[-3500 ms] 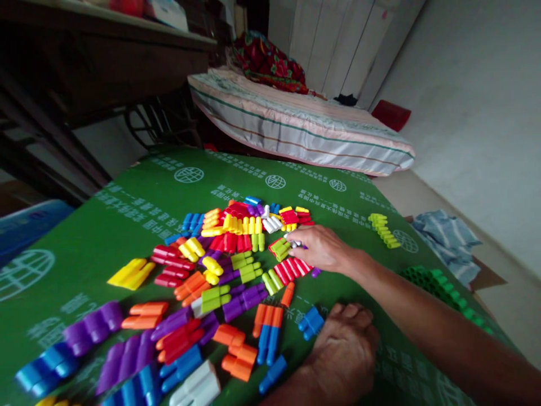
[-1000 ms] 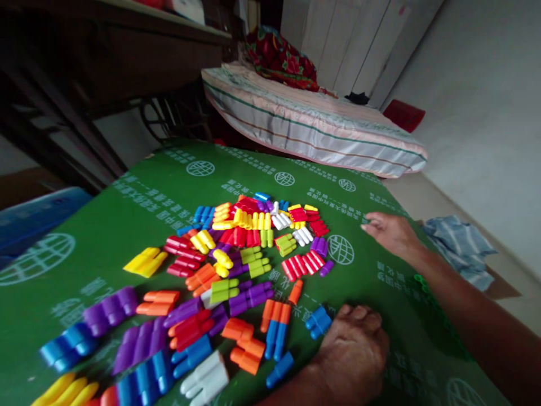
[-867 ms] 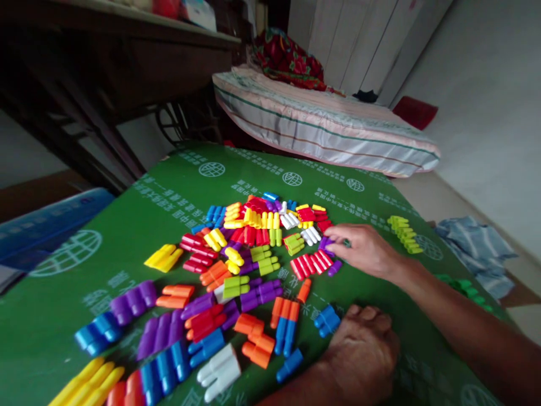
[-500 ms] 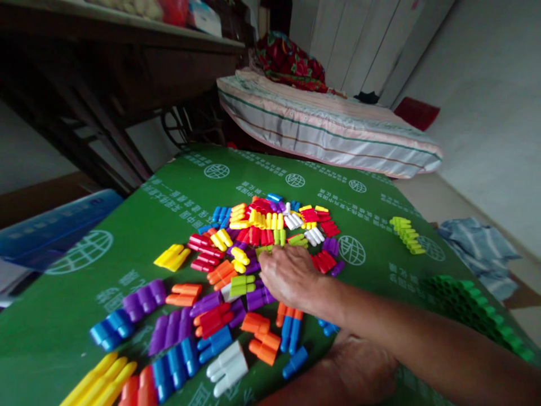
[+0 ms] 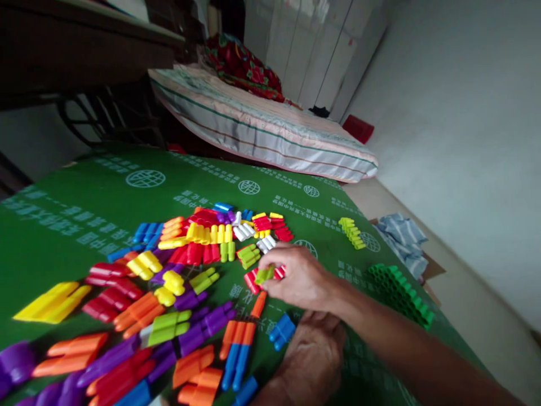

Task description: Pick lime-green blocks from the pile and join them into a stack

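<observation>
My right hand (image 5: 296, 274) pinches a lime-green plastic building block (image 5: 264, 275) between thumb and fingers, just above a red block (image 5: 251, 280). Below the right wrist, my left hand (image 5: 315, 352) rests low over the board, its fingers curled in. Whatever it may hold is hidden. A blue block (image 5: 282, 331) lies beside the left hand, and an orange piece (image 5: 258, 305) sits under the right fingertips. Close by are another lime-green block (image 5: 248, 256) and a joined orange and blue block (image 5: 238, 352).
Many coloured blocks spread leftward over the green printed board (image 5: 203, 180). Joined lime-green blocks (image 5: 351, 233) and a larger green honeycomb-like piece (image 5: 400, 294) stand at the right. Beyond are a bed (image 5: 262, 132), a dark table (image 5: 84, 56) and blue-white cloth (image 5: 401, 239).
My right hand has lifted from the middle of the pile with a lime-green block and come back toward the left hand. The view has swung to the right.
</observation>
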{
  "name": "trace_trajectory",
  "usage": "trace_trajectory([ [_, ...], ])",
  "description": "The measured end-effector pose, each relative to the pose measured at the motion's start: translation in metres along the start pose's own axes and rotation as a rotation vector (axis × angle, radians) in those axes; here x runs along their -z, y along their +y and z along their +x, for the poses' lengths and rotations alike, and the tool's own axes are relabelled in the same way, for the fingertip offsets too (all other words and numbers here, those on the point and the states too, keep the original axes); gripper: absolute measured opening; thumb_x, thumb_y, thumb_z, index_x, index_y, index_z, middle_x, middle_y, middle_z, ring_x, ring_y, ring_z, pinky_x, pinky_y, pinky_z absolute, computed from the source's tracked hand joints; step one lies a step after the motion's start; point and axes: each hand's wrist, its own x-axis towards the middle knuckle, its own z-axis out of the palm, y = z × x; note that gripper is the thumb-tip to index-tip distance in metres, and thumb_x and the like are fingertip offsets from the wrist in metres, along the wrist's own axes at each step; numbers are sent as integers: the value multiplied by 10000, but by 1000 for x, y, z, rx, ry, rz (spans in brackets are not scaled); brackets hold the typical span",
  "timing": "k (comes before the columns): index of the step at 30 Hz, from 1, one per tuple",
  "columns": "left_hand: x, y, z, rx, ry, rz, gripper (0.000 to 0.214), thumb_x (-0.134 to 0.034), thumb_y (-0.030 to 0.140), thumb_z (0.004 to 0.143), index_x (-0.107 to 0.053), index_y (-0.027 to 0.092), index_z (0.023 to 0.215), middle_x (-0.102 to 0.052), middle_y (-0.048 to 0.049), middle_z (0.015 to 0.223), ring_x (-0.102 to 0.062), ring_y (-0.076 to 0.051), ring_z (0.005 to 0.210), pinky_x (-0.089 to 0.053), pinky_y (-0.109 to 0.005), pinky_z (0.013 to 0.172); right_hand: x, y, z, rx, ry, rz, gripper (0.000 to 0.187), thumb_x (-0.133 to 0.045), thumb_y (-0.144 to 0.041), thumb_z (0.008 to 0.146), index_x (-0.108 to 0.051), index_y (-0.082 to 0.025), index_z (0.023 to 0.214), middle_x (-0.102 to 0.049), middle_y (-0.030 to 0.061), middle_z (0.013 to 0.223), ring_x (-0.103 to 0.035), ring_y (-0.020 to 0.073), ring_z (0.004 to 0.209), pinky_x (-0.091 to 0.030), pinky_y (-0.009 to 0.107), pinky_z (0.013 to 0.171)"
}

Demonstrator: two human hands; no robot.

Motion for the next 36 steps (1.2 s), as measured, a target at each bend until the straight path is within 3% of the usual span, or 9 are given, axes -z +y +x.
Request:
trace_trajectory([
  [3,12,1,4,5,-38,-30,321,-464,197,834,-602,119,1114,-602,-121,1269,-529,-277,1182,-431,-437,1021,45,64,-23,-243,179,40,144,-663,-194,682,-680,-200,825,-699,4,839,-636,134,769,-489,241,694],
  [6,16,2,4,35,-96,-74,355,-431,206,859,-579,116,1169,-556,-116,1347,-483,-279,1251,-382,-453,1077,87,136,-42,-607,315,-136,127,-693,-196,655,-670,-195,779,-719,9,800,-669,156,739,-508,259,701],
  [8,15,3,4,53,-113,-100,361,-415,209,871,-571,121,1184,-530,-109,1381,-461,-278,1277,-362,-455,1096,106,172,-52,-698,346,-215,104,-700,-182,644,-668,-182,743,-718,32,760,-673,186,718,-502,285,685],
  [11,14,2,3,65,-128,-123,367,-422,220,871,-564,124,1196,-513,-105,1399,-446,-280,1292,-351,-465,1106,118,203,-61,-772,349,-297,92,-725,-185,623,-657,-187,684,-712,35,718,-670,213,709,-483,294,659],
  [17,15,1,4,52,-152,-124,397,-435,219,861,-544,106,1226,-500,-119,1410,-428,-291,1309,-341,-484,1114,112,226,-63,-818,321,-337,98,-741,-228,641,-661,-224,697,-725,7,748,-679,196,750,-474,256,657],
  [21,15,2,4,52,-141,-124,378,-410,212,876,-556,110,1210,-521,-116,1388,-445,-286,1294,-357,-478,1104,111,234,-64,-832,308,-346,143,-729,-252,672,-685,-207,801,-737,45,834,-683,195,799,-476,253,681],
  [27,19,3,4,44,-122,-102,349,-433,198,860,-579,108,1164,-549,-116,1356,-467,-286,1268,-379,-464,1086,111,239,-63,-846,285,-365,161,-734,-272,672,-669,-228,812,-723,2,773,-685,198,801,-483,261,706],
  [36,15,3,4,35,-83,-96,340,-438,190,847,-586,117,1144,-563,-105,1342,-482,-276,1247,-382,-451,1081,109,236,-62,-869,273,-378,312,-722,-360,706,-673,-209,974,-740,40,864,-688,180,816,-490,249,706],
])
